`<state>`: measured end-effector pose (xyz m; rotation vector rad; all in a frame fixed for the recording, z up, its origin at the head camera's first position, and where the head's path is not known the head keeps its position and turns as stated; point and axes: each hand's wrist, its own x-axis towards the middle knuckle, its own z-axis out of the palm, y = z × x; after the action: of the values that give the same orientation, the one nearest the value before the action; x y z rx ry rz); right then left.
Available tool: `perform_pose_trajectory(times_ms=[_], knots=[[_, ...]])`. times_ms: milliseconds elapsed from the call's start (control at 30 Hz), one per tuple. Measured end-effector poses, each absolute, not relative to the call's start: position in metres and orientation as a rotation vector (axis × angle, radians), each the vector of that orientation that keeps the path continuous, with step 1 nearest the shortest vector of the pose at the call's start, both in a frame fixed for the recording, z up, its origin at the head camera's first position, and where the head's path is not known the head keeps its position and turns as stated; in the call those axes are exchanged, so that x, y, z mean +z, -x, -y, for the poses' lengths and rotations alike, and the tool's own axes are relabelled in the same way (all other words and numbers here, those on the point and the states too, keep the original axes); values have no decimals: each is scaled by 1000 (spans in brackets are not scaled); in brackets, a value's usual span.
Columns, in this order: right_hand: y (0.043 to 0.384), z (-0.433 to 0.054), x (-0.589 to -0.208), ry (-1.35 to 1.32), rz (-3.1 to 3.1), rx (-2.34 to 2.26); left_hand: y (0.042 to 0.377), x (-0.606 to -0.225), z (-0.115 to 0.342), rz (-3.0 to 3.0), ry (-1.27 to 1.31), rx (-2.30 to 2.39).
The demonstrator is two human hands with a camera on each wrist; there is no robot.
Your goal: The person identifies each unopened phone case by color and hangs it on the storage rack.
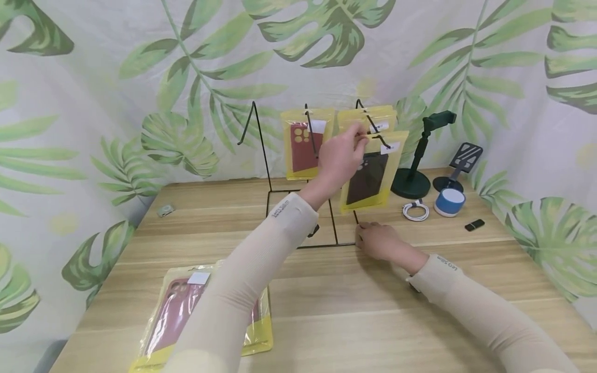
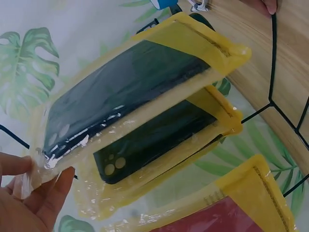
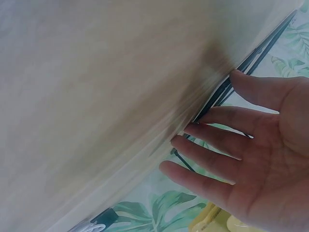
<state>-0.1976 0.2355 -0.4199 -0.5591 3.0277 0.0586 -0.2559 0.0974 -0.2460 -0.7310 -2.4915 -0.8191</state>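
My left hand [image 1: 340, 155] pinches the top edge of a clear-and-yellow pouch [image 1: 394, 171] that holds a dark phone case [image 2: 130, 92]. The pouch is at the front tip of the right hook [image 1: 383, 141] of a black wire display rack [image 1: 333, 220]. Behind it on that hook hangs another pouch [image 2: 227, 123] with a dark green case. A pouch with a red phone case [image 1: 303, 150] hangs on the middle hook. Low down, my right hand [image 1: 380, 241] holds the rack's front right base corner between thumb and fingers.
Pouches with pink cases [image 1: 174, 311] lie at the front left, partly behind my left sleeve. To the right stand a green phone stand [image 1: 411, 181], a small folding stand [image 1: 459, 166], a coiled white cable [image 1: 415, 211], a blue-and-white cylinder [image 1: 450, 202] and a black stick [image 1: 474, 225].
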Motion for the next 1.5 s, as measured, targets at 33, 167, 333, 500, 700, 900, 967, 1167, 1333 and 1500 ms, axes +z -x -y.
perform_pose_trajectory(times_ms=[33,167,333,500,700,900,967,1167,1333,1500], knots=[[198,-236,-421,567,-3041,53,259,-246,-98,2498,702,-814],[197,-236,-424,599,-3085,43,269,-246,-100,2508,605,-850],[196,-237,-424,608,-3094,49,281,-246,-103,2497,546,-883],[195,-237,-422,625,-3099,51,290,-245,-107,2502,525,-906],[194,-236,-423,640,-3113,43,297,-244,-107,2505,513,-908],[195,-235,-423,611,-3092,42,297,-246,-100,2498,561,-898],[196,-235,-423,602,-3081,45,295,-249,-97,2491,572,-882],[196,-236,-424,602,-3079,57,274,-267,-83,2399,629,-670],[199,-238,-425,586,-3073,60,248,-286,-66,2334,834,-524],[200,-238,-425,580,-3053,79,223,-304,-42,2253,1129,-479]])
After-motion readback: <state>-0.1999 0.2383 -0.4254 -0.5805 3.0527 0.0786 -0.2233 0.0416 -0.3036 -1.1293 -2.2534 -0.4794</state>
